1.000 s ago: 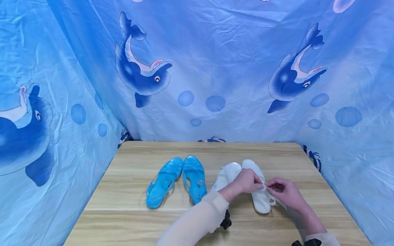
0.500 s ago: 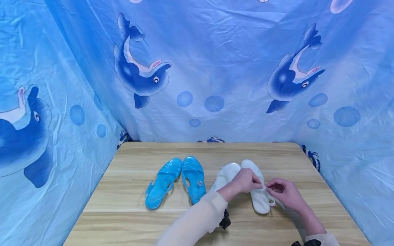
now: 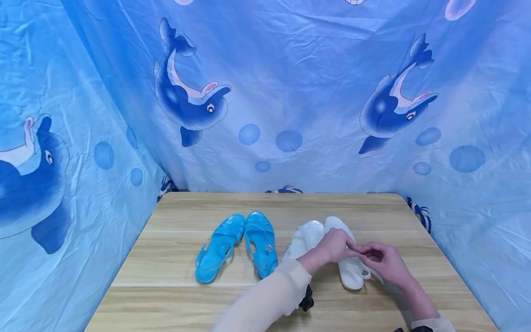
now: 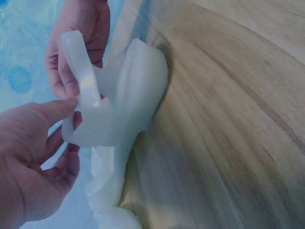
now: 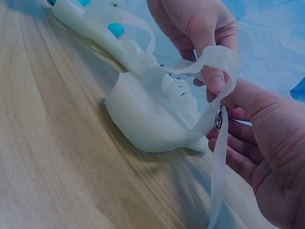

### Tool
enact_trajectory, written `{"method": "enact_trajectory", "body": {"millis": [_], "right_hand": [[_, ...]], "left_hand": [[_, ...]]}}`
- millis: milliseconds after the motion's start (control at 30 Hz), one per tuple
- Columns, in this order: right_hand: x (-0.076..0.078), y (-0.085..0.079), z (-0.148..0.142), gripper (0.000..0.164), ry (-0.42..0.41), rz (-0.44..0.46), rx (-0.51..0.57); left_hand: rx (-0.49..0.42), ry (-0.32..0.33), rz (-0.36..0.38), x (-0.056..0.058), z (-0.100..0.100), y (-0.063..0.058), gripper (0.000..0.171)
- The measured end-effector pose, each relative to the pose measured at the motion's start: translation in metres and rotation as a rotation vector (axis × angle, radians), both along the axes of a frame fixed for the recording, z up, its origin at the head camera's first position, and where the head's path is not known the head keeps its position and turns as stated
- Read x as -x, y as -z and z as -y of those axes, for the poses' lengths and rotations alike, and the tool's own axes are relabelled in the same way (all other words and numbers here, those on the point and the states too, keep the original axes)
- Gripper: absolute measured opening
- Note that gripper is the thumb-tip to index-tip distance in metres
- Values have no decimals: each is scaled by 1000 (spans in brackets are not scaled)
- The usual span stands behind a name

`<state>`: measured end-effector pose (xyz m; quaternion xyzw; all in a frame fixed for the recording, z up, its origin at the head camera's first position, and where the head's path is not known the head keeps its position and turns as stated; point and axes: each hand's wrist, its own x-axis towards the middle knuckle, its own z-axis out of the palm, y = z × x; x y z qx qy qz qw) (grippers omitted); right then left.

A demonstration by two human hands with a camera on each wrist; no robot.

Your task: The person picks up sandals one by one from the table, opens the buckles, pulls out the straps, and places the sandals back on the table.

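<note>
A white jelly sandal [image 3: 351,275] lies sole down on the table, toe away from me. Over its right side my left hand [image 3: 335,244] and right hand [image 3: 388,264] meet fingertip to fingertip. The left thumb and fingers pinch the ankle strap [image 4: 88,81], which arches up from the heel. Between the right thumb and fingers is the same strap beside its metal buckle [image 5: 219,118]. A strap tail [image 5: 218,176] hangs below the right hand. The other white sandal [image 3: 304,240] lies to the left, partly hidden behind my left wrist.
A pair of blue sandals [image 3: 215,256] stands to the left on the wooden table [image 3: 166,267], the nearer one partly behind my left sleeve [image 3: 269,295]. Blue dolphin-print cloth [image 3: 265,92] hangs behind the table and along both sides.
My left hand has shifted slightly right, and its fingertips now reach those of my right hand at the strap. The right hand and the sandals stay almost where they were.
</note>
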<state>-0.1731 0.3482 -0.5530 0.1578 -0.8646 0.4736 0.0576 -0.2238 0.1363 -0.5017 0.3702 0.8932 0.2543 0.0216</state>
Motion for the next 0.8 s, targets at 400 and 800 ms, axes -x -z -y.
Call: {"method": "enact_trajectory", "body": {"millis": [400, 800], "right_hand": [[-2, -3, 0, 13, 45, 50, -48], [-3, -1, 2, 14, 9, 10, -3]], "left_hand": [[-53, 15, 28, 1, 8, 5, 10], [6, 3, -29, 3, 3, 7, 9]]}}
